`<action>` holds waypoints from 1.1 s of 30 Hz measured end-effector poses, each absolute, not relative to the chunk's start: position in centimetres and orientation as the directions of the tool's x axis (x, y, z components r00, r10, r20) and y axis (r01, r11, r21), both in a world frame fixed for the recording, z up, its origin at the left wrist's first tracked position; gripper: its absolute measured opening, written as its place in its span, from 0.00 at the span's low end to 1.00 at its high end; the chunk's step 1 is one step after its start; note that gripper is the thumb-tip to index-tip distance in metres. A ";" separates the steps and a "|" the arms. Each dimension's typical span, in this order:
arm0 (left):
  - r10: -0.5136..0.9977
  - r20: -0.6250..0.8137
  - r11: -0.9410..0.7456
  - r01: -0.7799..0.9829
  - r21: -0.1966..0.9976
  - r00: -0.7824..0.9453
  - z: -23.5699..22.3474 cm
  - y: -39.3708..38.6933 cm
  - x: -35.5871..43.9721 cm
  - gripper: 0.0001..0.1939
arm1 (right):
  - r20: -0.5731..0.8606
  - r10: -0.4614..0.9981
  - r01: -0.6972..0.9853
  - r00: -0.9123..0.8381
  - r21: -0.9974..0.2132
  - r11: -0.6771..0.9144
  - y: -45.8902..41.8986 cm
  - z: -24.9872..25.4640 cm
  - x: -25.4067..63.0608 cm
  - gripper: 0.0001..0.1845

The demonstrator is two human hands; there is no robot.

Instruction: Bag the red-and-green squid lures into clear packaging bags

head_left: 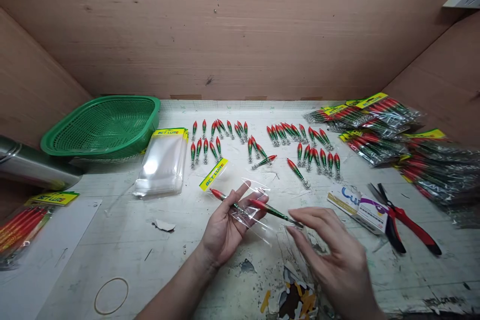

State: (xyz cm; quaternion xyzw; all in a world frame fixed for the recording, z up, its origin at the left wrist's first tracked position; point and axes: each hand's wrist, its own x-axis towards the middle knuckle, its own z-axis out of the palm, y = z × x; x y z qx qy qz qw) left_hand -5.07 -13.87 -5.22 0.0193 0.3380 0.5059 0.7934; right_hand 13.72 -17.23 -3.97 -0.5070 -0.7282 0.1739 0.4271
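My left hand (pixel 227 230) is closed on a clear plastic bag (pixel 258 230) with a yellow header strip (pixel 213 174). One red-and-green fishing lure (pixel 218 194) lies in that bag, partly behind my thumb. Between the thumb and fingers of my right hand (pixel 333 250) is a second fishing lure (pixel 272 210), pinched at its hooked tail. Its red nose points left, at the bag's open end; whether it is inside cannot be told. Beyond my hands, several more lures (pixel 296 172) lie in loose rows on the white tabletop (pixel 180 240).
A stack of flat bags (pixel 161 162) lies left of the lures, near a green basket (pixel 101 127). Filled lure packs (pixel 442 170) are heaped at right. Red-handled pliers (pixel 407 220) rest by a small box (pixel 358 208). At left are a metal cylinder (pixel 41 165), another pack (pixel 32 225) and a rubber band (pixel 111 296).
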 end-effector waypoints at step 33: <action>0.803 -0.502 0.518 -0.791 0.326 0.320 -5.9 -14.8 -4.1 0.16 | 0.436 0.894 0.452 -0.106 -0.780 0.434 -16.3 -4.2 15.3 0.04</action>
